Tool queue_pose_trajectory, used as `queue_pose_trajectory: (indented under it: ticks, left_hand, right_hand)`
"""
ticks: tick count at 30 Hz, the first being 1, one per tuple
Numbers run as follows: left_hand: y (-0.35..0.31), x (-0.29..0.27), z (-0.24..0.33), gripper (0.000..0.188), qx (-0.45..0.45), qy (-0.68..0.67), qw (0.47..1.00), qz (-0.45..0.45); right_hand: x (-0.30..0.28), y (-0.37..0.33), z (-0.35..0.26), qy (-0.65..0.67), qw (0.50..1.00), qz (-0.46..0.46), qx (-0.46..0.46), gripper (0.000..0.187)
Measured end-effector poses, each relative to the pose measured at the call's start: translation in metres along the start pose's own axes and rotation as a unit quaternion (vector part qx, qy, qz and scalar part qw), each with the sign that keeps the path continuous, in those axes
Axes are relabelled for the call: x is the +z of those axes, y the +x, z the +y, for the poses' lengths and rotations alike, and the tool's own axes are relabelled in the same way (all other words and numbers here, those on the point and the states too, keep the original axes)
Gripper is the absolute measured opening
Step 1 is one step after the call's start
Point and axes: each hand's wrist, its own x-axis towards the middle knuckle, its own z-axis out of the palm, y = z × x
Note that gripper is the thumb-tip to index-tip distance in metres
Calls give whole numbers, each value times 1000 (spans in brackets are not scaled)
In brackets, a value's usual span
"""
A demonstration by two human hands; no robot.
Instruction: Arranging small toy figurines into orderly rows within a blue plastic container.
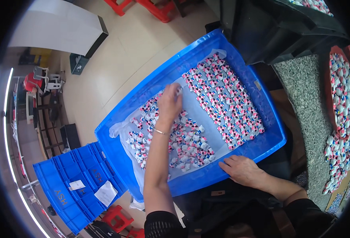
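Observation:
My left hand [170, 102] reaches into a large blue plastic tub [276, 133], its fingers curled together in a pinch. Something pale and small shows at its fingertips, too small to make out. Beneath and around this hand lie loose small figures [188, 142] in white, pink and blue, heaped on a thin whitish liner sheet [200, 115]. To the right, similar small figures [226, 99] stand packed in close rows. My right hand [242, 170] rests on the tub's near rim, fingers a little apart and draped over the edge, with nothing visible in it.
Stacked blue crates [77, 180] with paper slips stand at the left. A speckled grey surface [305, 91] lies right of the tub, beside a red container [335, 51] and many more small figures [341, 107]. Black bins [278, 31] rise at the upper right; red stools [117, 218] stand lower left.

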Motion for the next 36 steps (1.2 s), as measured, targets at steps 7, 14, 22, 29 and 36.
queue_pose_trajectory:
  ticks: [7,14,22,29,36]
  left_hand:
    - [11,45,-26,21,61,110,986,107]
    - [8,61,-34,18,11,73,979,192]
    - [-28,-15,-6,14,-54,-36,996,62]
    - [-49,3,-6,14,37,226,961,-153]
    - [-21,4,-20,15,-25,27,996,-85]
  right_hand:
    - [4,-3,-1,11,1000,8,-1,33]
    - [6,1,-2,7,999,-28,18,45]
    - [-2,0,-2,7,1000,-25,17,55]
    - [2,0,-5,-12,1000,-12,13,49]
    - [3,-3,-1,-16,1000,12,6,42]
